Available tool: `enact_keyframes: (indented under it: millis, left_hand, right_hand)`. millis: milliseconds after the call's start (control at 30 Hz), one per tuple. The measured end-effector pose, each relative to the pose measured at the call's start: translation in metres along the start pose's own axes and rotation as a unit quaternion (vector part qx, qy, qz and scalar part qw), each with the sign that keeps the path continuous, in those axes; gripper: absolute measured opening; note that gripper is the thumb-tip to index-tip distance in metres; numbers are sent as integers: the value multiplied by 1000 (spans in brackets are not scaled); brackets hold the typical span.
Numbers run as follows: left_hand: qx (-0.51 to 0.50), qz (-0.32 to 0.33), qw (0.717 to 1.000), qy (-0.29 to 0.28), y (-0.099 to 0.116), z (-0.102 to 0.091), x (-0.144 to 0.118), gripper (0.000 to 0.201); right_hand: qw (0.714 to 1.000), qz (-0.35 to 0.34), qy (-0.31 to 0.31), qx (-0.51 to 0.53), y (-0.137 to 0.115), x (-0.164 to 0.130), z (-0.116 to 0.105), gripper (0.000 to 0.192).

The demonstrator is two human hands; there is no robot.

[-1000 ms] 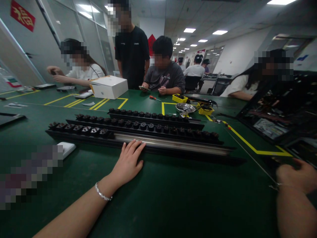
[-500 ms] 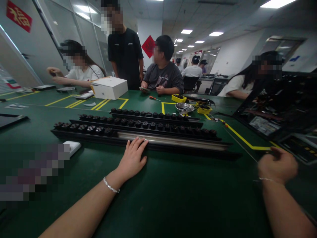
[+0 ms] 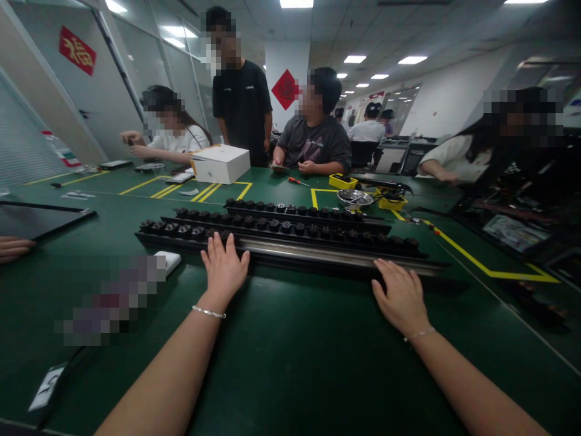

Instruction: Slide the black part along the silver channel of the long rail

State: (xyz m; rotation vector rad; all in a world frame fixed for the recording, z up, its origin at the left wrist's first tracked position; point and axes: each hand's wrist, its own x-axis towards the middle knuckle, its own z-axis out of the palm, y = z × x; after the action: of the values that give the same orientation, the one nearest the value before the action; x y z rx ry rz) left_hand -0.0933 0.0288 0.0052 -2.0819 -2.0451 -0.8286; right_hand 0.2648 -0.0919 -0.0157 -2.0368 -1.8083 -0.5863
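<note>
Three long black channel rails lie side by side across the green table. The nearest rail (image 3: 313,253) carries a row of small black knob-like parts (image 3: 170,228) at its left end and shows a bare shiny strip to the right. My left hand (image 3: 224,269) is open, its spread fingertips at this rail where the row of parts ends. Farther right, my right hand (image 3: 400,295) is open too, with fingers stretched out over the rail's front edge. The middle rail (image 3: 327,233) and the back rail (image 3: 299,211) are lined with similar black parts.
A pixelated phone-like item with a white end (image 3: 167,263) lies left of my hands. Behind the rails are a metal bowl (image 3: 354,198), yellow bins (image 3: 342,181), an orange screwdriver (image 3: 297,181) and a white box (image 3: 221,165). People sit or stand around; another person's hand (image 3: 16,248) rests far left.
My right hand has come in from the far right to the front rail, its curled fingers now stretched out. My left hand has moved left along the rail. The view has turned slightly left.
</note>
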Motion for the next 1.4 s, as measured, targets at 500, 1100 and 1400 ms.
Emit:
enact_keyframes:
  millis: [500,1100,1400]
  left_hand:
    - [3,-41,999,-24,0,4,4,52]
    - [-13,-25,999,-19,14,4,-2,48]
    - [-92,-57,993,40,8,5,5,38]
  right_hand:
    - [1000,-6,0,-9,1,2,-4,44]
    - [1000,-13,3,-10,2,2,-4,44]
    - [1000,-8,-1,2,2,2,-5,44]
